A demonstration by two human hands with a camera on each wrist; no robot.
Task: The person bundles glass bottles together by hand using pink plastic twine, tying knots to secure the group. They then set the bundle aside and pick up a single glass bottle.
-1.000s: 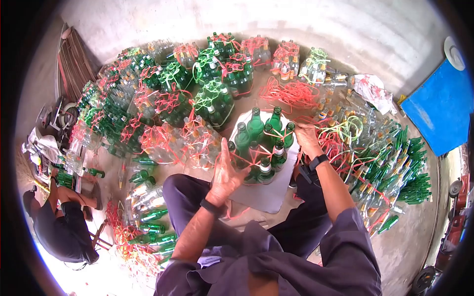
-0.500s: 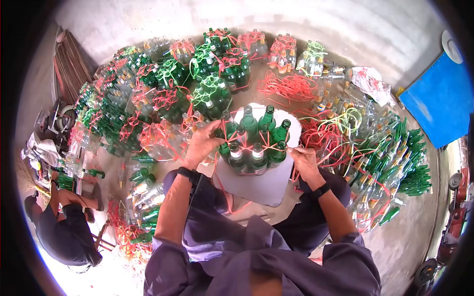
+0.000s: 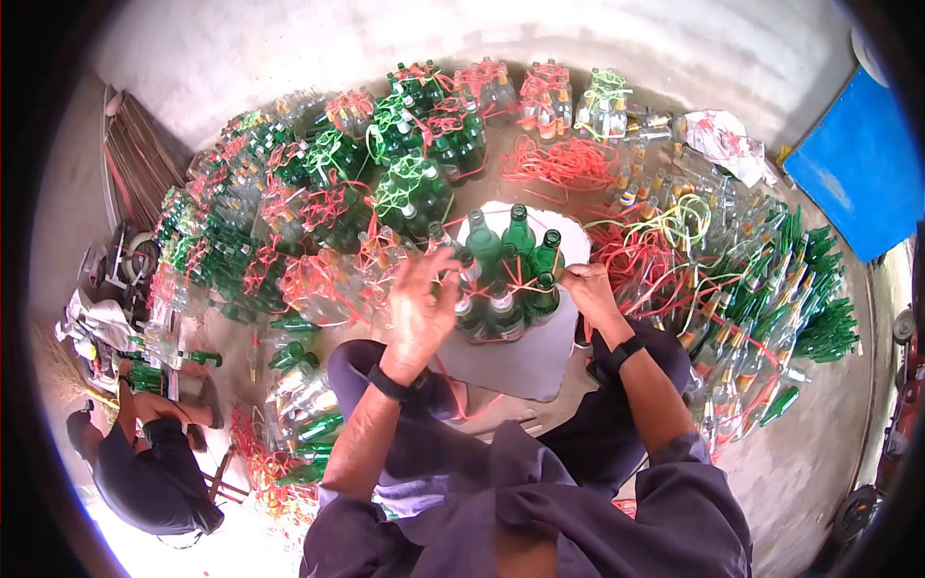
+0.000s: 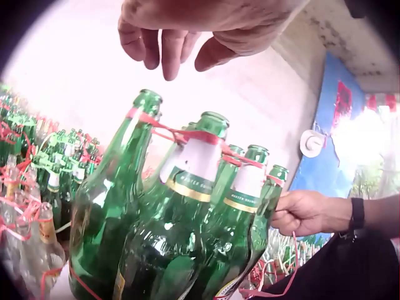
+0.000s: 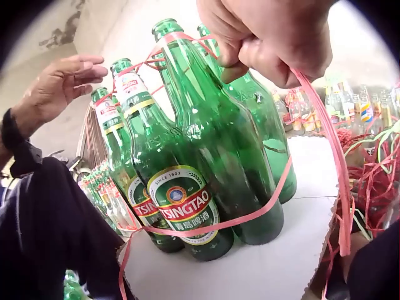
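Fingers of my right hand (image 5: 272,37) grip red string (image 5: 334,147); my left hand (image 4: 209,17) hangs open; uneven pulling could tip green bottles (image 5: 219,144).

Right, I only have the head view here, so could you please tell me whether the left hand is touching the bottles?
Observer: No, the left wrist view shows the left hand with its fingers hanging loose above the bottles, a gap between.
Operator: Thank you, and what is in the right hand's grip?
Observer: The right hand has its fingers curled round a red ribbon.
Operator: Could you read any brand, please?
Observer: Yes, the body labels facing the right wrist camera say TSINGTAO.
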